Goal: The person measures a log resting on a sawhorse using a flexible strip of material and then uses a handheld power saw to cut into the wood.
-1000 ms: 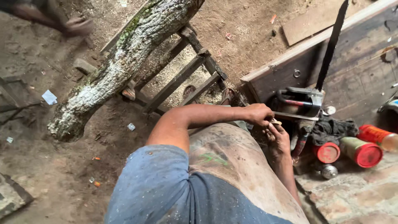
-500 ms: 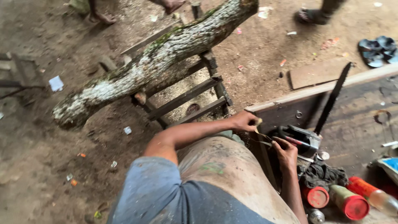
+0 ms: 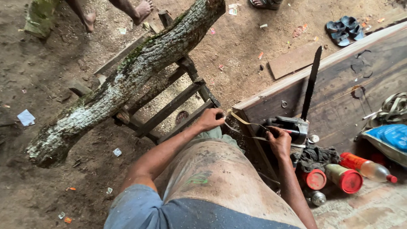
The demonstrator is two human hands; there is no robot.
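Left hand and right hand each pinch, grip closed, a thin, seemingly metal strip beside the chainsaw.

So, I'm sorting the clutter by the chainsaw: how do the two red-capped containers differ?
The left container is short, its red cap facing up at the camera; the right container is longer and lies tilted, showing a pale greenish body behind its cap. Both have round red caps and sit together beside the dark rag.

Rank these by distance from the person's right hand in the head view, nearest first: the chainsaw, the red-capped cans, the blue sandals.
1. Chainsaw: right beside the right hand, on the plank.
2. Red-capped cans: lower right, on the floor.
3. Blue sandals: far upper right, on the dirt.
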